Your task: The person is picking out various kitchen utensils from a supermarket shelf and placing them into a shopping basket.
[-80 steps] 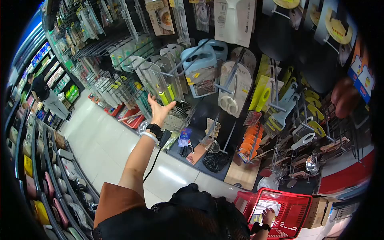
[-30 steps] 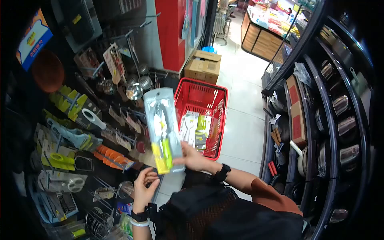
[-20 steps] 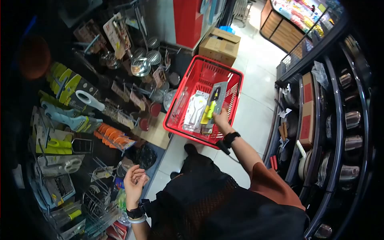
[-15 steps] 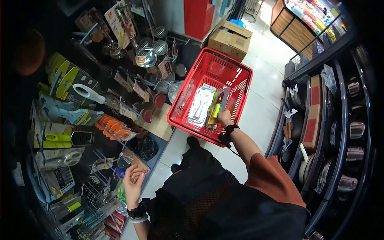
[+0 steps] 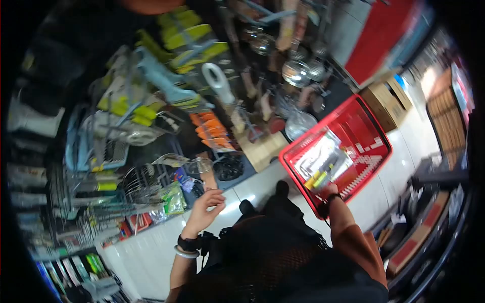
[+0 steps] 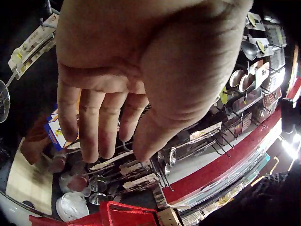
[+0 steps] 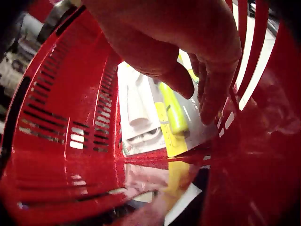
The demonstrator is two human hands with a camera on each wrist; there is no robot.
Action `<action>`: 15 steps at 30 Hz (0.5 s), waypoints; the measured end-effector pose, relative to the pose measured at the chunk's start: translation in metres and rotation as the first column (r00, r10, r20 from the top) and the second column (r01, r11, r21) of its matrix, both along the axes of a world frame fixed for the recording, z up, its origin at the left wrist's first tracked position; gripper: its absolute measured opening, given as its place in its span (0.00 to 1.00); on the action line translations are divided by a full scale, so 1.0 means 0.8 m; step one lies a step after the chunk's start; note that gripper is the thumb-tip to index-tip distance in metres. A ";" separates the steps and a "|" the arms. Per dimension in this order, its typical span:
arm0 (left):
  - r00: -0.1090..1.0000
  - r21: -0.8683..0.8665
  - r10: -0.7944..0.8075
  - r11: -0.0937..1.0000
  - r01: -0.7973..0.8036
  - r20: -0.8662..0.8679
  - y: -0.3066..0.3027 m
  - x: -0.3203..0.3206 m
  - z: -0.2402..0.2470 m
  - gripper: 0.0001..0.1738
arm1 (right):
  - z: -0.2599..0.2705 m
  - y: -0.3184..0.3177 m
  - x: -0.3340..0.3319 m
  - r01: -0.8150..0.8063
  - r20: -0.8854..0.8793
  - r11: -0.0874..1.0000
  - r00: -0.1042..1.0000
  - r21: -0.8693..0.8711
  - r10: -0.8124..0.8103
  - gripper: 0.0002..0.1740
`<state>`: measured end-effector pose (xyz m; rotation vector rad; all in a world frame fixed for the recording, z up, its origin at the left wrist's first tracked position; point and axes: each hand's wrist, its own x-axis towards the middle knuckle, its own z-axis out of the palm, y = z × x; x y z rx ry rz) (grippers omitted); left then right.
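My right hand (image 5: 329, 191) reaches down into a red shopping basket (image 5: 376, 123). In the right wrist view its thumb and fingers hang apart, just above a packaged utensil with a lime-green handle (image 7: 174, 113) and a yellow card end. That package lies on the basket floor, overlapping a white packaged utensil (image 7: 136, 106). My left hand (image 5: 203, 212) hangs in front of the racks, palm showing in the left wrist view, fingers loosely bent and holding nothing.
Hanging racks carry orange packaged items (image 5: 214, 132), ladles and strainers (image 5: 295, 73), and graters (image 5: 118, 151). A cardboard box (image 5: 386, 103) stands behind the basket. Shelves with a long carton (image 5: 419, 230) line the right side.
The right hand has carried the lime-green-handled package from the rack side down into the basket and let it go. The left hand stays loose. The head view has swung left.
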<state>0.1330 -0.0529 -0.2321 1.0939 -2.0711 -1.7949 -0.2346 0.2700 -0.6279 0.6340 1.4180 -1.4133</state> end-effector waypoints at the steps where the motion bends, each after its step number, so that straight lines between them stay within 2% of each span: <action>1: 1.000 -0.011 -0.011 1.000 0.011 -0.008 -0.001 0.000 -0.002 0.20 | -0.032 -0.017 -0.008 -0.200 -0.169 0.911 0.946 0.361 0.275 0.22; 2: 1.000 -0.023 0.001 1.000 -0.001 -0.012 -0.002 0.002 0.001 0.20 | 0.031 -0.024 -0.020 -0.234 -0.190 0.912 0.932 0.337 0.310 0.22; 3: 1.000 -0.007 -0.029 1.000 0.029 -0.003 -0.001 -0.003 0.000 0.20 | 0.116 -0.073 0.007 -0.296 -0.160 0.814 0.892 0.500 0.423 0.16; 4: 1.000 -0.015 -0.021 1.000 0.021 -0.012 0.000 -0.004 -0.001 0.20 | 0.100 -0.073 -0.003 -0.361 -0.227 0.799 0.829 0.481 0.511 0.16; 5: 0.999 -0.007 -0.020 1.000 0.019 -0.035 0.000 -0.001 -0.004 0.20 | 0.102 -0.095 -0.008 -0.215 -0.470 0.830 0.739 0.514 0.483 0.15; 7: 0.999 0.007 -0.024 1.000 0.025 -0.044 0.001 0.001 -0.003 0.20 | 0.111 -0.115 -0.020 -0.224 -0.550 0.785 0.604 0.578 0.577 0.24; 9: 1.000 0.029 -0.011 1.000 0.012 -0.028 0.001 0.005 0.001 0.20 | 0.218 -0.165 -0.010 -0.162 -0.739 0.864 0.459 0.477 0.494 0.24; 11: 0.999 0.024 -0.015 1.000 0.016 -0.043 -0.001 0.011 -0.001 0.20 | 0.296 -0.210 -0.001 -0.162 -0.893 0.923 0.239 0.350 0.381 0.23; 13: 0.998 0.027 -0.021 0.999 0.022 -0.057 0.000 0.019 -0.004 0.20 | 0.379 -0.254 0.018 -0.282 -0.978 0.955 0.156 0.087 0.135 0.20; 15: 0.996 0.024 -0.010 1.000 0.012 -0.091 -0.001 0.025 -0.007 0.20 | 0.438 -0.295 0.045 -0.382 -0.983 0.921 0.183 -0.076 -0.005 0.20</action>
